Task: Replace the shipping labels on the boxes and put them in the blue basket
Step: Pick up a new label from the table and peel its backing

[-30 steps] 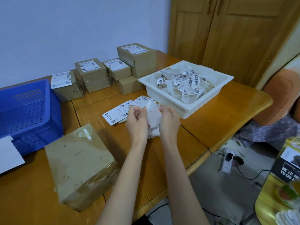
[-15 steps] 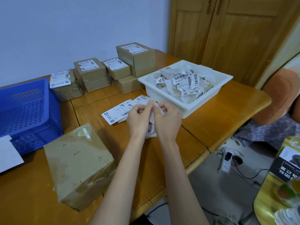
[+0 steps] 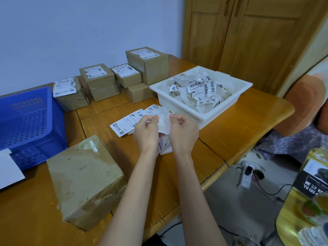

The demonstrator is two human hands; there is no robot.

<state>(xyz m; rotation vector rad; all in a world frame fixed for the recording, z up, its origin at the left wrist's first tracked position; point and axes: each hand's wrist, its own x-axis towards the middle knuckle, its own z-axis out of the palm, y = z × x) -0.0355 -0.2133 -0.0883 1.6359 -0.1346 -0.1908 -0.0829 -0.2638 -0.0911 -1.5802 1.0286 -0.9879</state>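
My left hand [image 3: 146, 133] and my right hand [image 3: 183, 133] are raised side by side above the table's middle, and both pinch one white label sheet [image 3: 163, 121] between them. Its printed lower part hangs below my wrists. Fresh labels [image 3: 126, 124] lie fanned on the wood just beyond my left hand. A taped brown box [image 3: 83, 181] with no label on top sits at the near left. The blue basket [image 3: 26, 121] stands at the far left. Several labelled boxes [image 3: 99, 79] are stacked along the wall.
A white tray [image 3: 229, 105] holding crumpled old labels and backing paper stands right of my hands. A white sheet [image 3: 8, 171] lies on the table [image 3: 248, 118] in front of the basket. The table edge runs close at the right, with floor, cables and a cushioned seat beyond.
My hands closed together on the sheet, then drew slightly apart again, and the white sheet now stands up between my fingertips. The boxes and the tray have stayed put.
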